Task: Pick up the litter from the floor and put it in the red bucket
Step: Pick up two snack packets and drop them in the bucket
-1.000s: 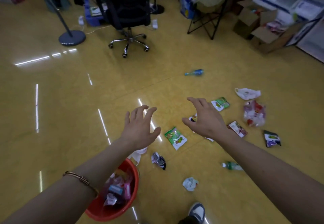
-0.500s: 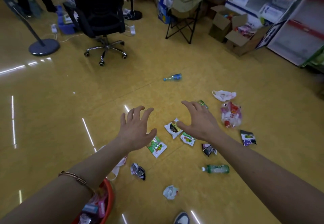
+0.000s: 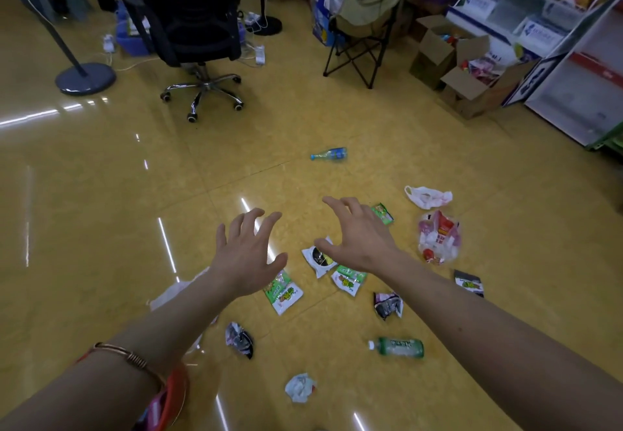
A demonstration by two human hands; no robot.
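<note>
Head view, the only one: left hand (image 3: 247, 255) and right hand (image 3: 360, 238) are stretched out above the floor (image 3: 101, 228). Fingers (image 3: 273, 221) on both are spread apart and slightly hooked, holding nothing

Litter is mid-floor, mostly under and right of the hands:
- black-and-white packet (image 3: 318, 258) just below the right thumb, green packet (image 3: 349, 280) beside it, green-and-white packet (image 3: 283, 292) by the left wrist, small green packet (image 3: 382, 213) past the right hand
- dark wrapper (image 3: 387, 306), second crumpled wrapper (image 3: 239, 339), paper wad (image 3: 300, 387) on the near side
- green bottle (image 3: 397, 347) near, blue bottle (image 3: 328, 154) well apart toward the far edge of the floor
- white bag (image 3: 428, 196) and clear bag (image 3: 438, 238) on the right

Handling, my read:
- packets are light, thin and slick, and lie flush on a glossy floor, so pinch a corner or raised edge
- crumpled bits: grab anywhere
- bottles are stiff, light and likely to roll, so wrap round the body
- bags are soft, so take them by the neck and the contents stay in

Containers:
- red bucket (image 3: 175, 393) is at the near left, mostly hidden behind the left forearm with only a piece of rim showing. Some pink and pale wrappers are inside; fill level can't be told
- the clear bag holds red and white packs
- cardboard boxes (image 3: 448, 56) at the far right edge of the floor are open with mixed goods, probably stock rather than litter
</note>
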